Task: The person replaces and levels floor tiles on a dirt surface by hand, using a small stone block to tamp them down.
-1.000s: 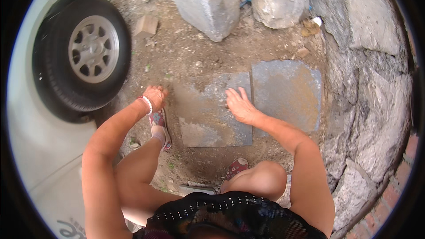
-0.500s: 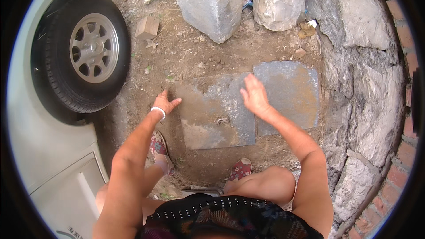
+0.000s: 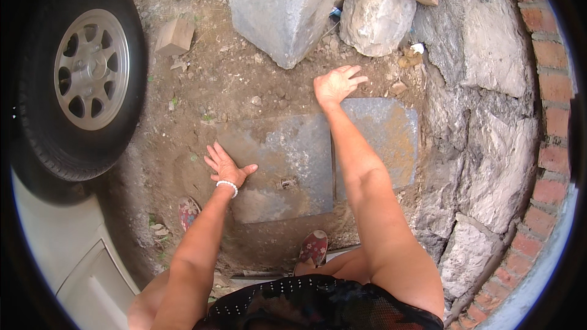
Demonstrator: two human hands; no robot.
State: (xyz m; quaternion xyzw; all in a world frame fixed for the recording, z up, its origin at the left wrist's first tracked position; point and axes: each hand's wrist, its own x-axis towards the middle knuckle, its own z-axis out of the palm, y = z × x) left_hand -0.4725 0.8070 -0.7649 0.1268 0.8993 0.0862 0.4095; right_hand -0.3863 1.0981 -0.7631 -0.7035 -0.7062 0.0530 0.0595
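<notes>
Brown dirt ground (image 3: 202, 91) holds two flat stone slabs (image 3: 287, 159) side by side, with big grey rocks (image 3: 376, 15) far behind them.

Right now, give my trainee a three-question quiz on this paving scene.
1. True or false: the left hand lies on the left edge of the near stone slab.
2. Where is the right hand? A) on the car wheel B) spread open by the far edge of the slabs C) on the brick wall
3. Fill in: the second slab lies to the ___ of the near slab.

Key: 1 true; 2 B; 3 right.
</notes>
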